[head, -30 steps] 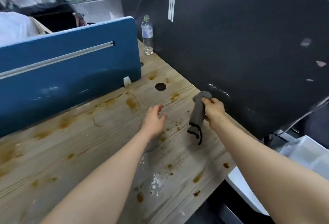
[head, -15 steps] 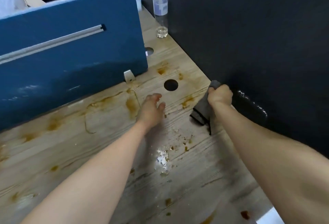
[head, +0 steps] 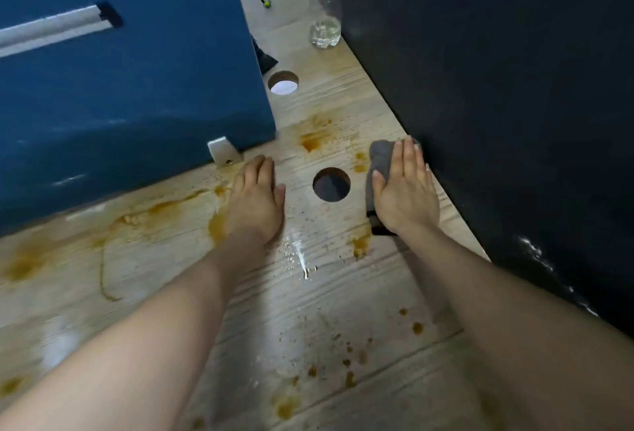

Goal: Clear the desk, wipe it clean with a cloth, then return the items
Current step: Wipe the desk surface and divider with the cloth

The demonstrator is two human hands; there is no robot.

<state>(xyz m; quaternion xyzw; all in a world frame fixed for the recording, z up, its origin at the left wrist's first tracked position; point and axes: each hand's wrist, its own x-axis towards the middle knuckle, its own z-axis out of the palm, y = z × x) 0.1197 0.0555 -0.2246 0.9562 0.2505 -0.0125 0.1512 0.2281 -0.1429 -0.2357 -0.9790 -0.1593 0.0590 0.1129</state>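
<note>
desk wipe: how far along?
Done: desk mostly cleared; a bottle stands at the back. In hand: right hand presses the grey cloth flat by the black panel; left hand rests flat. Left: orange stains everywhere, then returning items.

The right hand [head: 404, 190] lies flat on the grey cloth [head: 379, 163], hard against the dark partition [head: 497, 105] on its right, which leaves no room that way. Just left of it is a round cable hole [head: 331, 184]; beyond that the left hand [head: 257, 201] rests on the wooden desk [head: 308, 293]. Ahead of the left hand, the blue divider [head: 137, 87] and its metal bracket [head: 223, 151] block the way. Between divider and partition a narrow lane of desk runs forward, past a second hole [head: 283, 82], to a clear bottle [head: 325, 2] standing against the partition. Toward the person, behind both hands, the stained desk lies open.
</note>
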